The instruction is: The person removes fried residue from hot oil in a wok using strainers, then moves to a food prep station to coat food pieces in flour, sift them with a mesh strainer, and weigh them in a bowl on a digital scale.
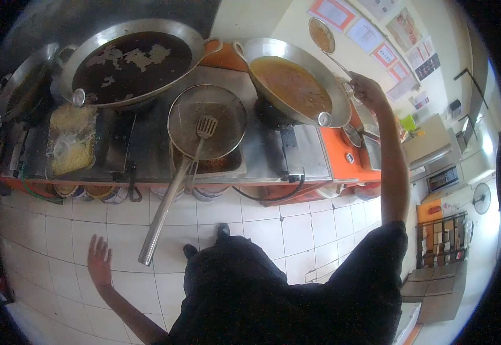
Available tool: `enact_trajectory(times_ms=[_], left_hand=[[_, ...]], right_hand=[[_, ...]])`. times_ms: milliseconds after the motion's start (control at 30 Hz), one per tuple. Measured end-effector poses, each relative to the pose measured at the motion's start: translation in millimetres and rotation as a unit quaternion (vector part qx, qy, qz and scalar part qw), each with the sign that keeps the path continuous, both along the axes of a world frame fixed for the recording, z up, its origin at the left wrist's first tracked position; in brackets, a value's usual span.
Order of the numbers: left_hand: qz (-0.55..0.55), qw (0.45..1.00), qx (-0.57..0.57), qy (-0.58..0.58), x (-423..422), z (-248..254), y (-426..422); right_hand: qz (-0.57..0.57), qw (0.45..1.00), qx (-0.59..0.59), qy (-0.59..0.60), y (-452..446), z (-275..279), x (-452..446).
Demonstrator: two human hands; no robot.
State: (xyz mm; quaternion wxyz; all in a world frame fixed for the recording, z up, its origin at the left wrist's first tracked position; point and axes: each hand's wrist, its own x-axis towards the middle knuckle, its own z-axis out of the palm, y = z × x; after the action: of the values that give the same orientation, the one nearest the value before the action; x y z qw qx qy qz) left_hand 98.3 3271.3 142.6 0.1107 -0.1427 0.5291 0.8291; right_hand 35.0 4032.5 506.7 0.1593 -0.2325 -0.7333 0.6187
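My right hand [366, 92] is raised at the right, closed around the thin handle of a round mesh skimmer [321, 35]. The skimmer's head is up in front of the wall, above a wok [269, 48] of orange-brown liquid. My left hand [99, 261] hangs low at the left over the floor, fingers spread, touching nothing. Between the woks sits a large round mesh strainer [182, 129] over a metal tray [237, 163]. A slotted turner [206, 126] lies across it, its long handle sticking out past the counter edge.
At the back left a wide wok [147, 26] holds dark liquid with pale bits floating. Dial thermometers [78, 98] sit at the wok rims. A tray of pale crumbs [72, 158] stands front left. Papers [365, 34] cover the wall. Tubs [210, 193] stand under the counter.
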Motion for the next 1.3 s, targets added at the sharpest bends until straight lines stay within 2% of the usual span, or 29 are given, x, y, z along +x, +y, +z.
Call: enact_trajectory(times_ms=[67, 100, 167, 200, 267, 400, 467, 567, 667, 700, 767, 833, 867, 900, 933, 967, 1033, 1067, 1133, 1200, 1300], left_hand=[[-0.072, 0.986, 0.144, -0.041, -7, -36, 11], [-0.105, 0.982, 0.148, -0.061, -9, -29, 24], [-0.167, 0.968, 0.155, -0.103, -13, -17, 61], [-0.182, 0.961, 0.183, -0.095, -16, -16, 69], [-0.212, 0.945, 0.236, -0.08, -22, -16, 80], [-0.243, 0.94, 0.228, -0.076, -36, -11, 98], [-0.272, 0.932, 0.23, -0.07, -45, -14, 108], [-0.322, 0.888, 0.314, -0.097, -55, -16, 126], [-0.357, 0.87, 0.311, -0.138, -64, -15, 156], [-0.374, 0.863, 0.314, -0.132, -69, -23, 165], [-0.408, 0.843, 0.33, -0.12, -81, -36, 184], [-0.442, 0.816, 0.356, -0.109, -94, -36, 204], [-0.46, 0.8, 0.372, -0.105, -98, -35, 213], [-0.48, 0.783, 0.378, -0.112, -100, -34, 220], [-0.501, 0.767, 0.384, -0.119, -102, -33, 227], [-0.522, 0.749, 0.389, -0.125, -103, -33, 232], [-0.485, 0.792, 0.35, -0.121, -102, -41, 239], [-0.467, 0.812, 0.33, -0.12, -102, -46, 241], [-0.413, 0.834, 0.335, -0.148, -101, -37, 243], [-0.356, 0.872, 0.299, -0.152, -102, -33, 245], [-0.331, 0.871, 0.319, -0.172, -113, -47, 244]], right_hand=[[0.002, 0.999, 0.036, -0.017, 12, -21, -4], [0.005, 0.998, 0.052, -0.027, 18, -36, -7], [0.024, 0.995, -0.012, -0.096, 33, -56, -5], [0.033, 0.99, -0.045, -0.13, 27, -61, -3], [0.046, 0.99, -0.037, -0.132, 29, -64, 2], [0.098, 0.987, 0.031, -0.124, 58, -59, 10], [0.13, 0.98, -0.007, -0.151, 47, -34, 11], [0.074, 0.991, 0.063, -0.094, 11, -25, 16], [0.103, 0.987, 0.046, -0.111, -23, -23, 27], [0.069, 0.991, 0.026, -0.11, -47, -25, 35], [0.136, 0.957, 0.215, -0.137, -82, -38, 49], [0.199, 0.883, 0.396, -0.156, -112, -51, 64], [0.204, 0.94, 0.238, -0.136, -125, -63, 73], [0.202, 0.971, 0.073, -0.11, -138, -76, 80], [0.191, 0.974, 0.033, -0.115, -150, -89, 84], [0.184, 0.966, 0.102, -0.15, -165, -102, 85], [0.165, 0.949, 0.178, -0.2, -188, -130, 87], [0.153, 0.948, 0.131, -0.245, -191, -143, 88], [0.114, 0.943, 0.126, -0.286, -205, -167, 92], [0.148, 0.931, 0.24, -0.233, -198, -193, 102], [0.159, 0.886, 0.381, -0.209, -181, -225, 112]])
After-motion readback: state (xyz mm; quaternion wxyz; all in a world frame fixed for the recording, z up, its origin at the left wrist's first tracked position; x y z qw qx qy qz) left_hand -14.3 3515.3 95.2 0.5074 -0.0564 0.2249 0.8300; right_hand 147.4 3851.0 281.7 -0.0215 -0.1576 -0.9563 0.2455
